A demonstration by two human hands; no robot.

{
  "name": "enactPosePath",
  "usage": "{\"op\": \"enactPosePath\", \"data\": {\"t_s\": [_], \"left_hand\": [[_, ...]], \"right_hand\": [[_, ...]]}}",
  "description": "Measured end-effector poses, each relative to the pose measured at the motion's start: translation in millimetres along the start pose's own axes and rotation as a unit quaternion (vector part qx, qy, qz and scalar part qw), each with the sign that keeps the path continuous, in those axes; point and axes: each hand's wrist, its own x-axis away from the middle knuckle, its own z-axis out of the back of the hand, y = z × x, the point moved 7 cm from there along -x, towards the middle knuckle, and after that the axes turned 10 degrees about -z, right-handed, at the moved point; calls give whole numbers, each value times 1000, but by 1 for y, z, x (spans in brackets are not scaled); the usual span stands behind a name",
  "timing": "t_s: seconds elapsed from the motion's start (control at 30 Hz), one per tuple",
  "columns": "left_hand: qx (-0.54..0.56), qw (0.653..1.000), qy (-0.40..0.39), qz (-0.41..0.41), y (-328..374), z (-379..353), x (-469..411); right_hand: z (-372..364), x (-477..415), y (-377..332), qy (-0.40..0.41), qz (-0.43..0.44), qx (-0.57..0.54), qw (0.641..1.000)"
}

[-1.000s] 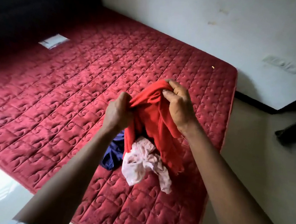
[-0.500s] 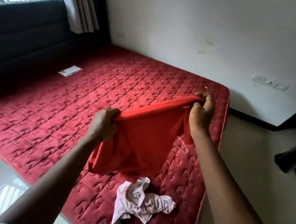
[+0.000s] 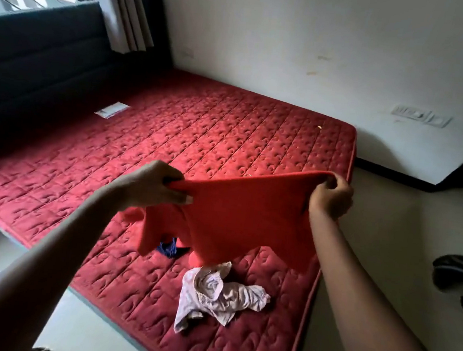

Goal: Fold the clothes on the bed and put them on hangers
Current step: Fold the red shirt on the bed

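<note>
The two hands have drawn farther apart than half a second ago, stretching the red garment taut above the bed. The left hand pinches one top corner with thumb and curled fingers, and the right hand grips the other. Beneath the hanging cloth, what appears to be a dark blue garment peeks out, near a crumpled pale garment on the mattress.

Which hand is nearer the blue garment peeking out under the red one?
Left. The left hand grips the red garment almost directly above the blue garment; the right hand holds the other corner, well to its right.
</note>
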Motion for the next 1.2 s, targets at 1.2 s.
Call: {"op": "enactPosePath", "data": {"t_s": [1.2], "left_hand": [[327,925,-193,-18,108,-78,20]], "right_hand": [[82,-64,113,92,-112,-80,986]]}}
